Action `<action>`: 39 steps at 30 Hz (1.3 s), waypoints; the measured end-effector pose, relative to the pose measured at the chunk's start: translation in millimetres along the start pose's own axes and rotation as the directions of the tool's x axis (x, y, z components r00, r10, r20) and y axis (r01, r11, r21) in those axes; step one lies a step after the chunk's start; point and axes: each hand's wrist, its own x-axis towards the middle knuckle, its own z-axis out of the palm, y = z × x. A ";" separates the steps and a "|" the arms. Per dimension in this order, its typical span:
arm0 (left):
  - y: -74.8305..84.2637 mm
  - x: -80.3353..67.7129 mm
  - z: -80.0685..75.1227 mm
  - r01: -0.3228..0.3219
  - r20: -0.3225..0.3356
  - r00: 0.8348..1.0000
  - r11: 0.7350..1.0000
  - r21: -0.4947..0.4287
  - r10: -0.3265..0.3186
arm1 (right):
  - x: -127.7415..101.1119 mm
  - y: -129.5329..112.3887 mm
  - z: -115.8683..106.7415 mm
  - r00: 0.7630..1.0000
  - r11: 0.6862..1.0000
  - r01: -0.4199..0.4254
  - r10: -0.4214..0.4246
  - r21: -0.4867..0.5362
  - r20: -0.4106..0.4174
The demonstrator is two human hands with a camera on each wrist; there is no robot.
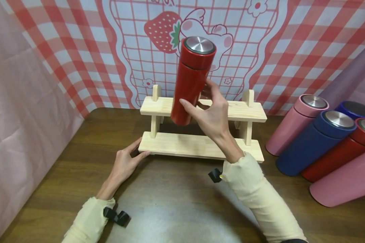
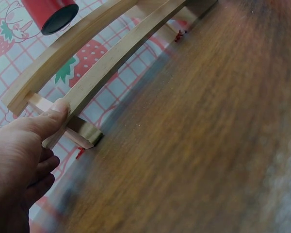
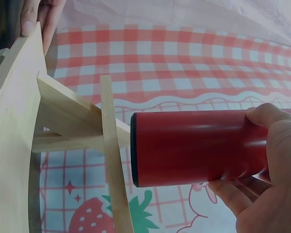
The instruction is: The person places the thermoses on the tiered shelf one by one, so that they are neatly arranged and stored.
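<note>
My right hand (image 1: pixel 211 113) grips a red flask (image 1: pixel 192 80) with a steel lid, holding it upright and slightly tilted just above the upper board of a two-tier wooden rack (image 1: pixel 243 113). In the right wrist view the red flask (image 3: pixel 194 148) lies in my curled fingers (image 3: pixel 262 165) with its dark base near the rack's boards (image 3: pixel 68 121). My left hand (image 1: pixel 126 162) rests on the table and holds the left end of the rack's lower board (image 1: pixel 176 145) between thumb and fingers. The left wrist view has my thumb (image 2: pixel 53 114) pressed on that board's edge (image 2: pixel 106 68) and the red flask's base (image 2: pixel 53 17) above.
Several flasks lie on their sides at the right of the brown table (image 1: pixel 170 202): pink (image 1: pixel 295 121), blue (image 1: pixel 310 145), red (image 1: pixel 340 155) and another pink (image 1: pixel 346 182). A red checked strawberry cloth (image 1: pixel 79 50) hangs behind, and pink fabric (image 1: pixel 21 128) hangs at the left.
</note>
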 end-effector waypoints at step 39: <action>-0.5 -0.7 -0.4 -0.020 -0.008 1.000 1.000 -0.004 0.020 | 30.9 18.9 24.0 0.994 0.996 -0.084 0.084 0.001 0.067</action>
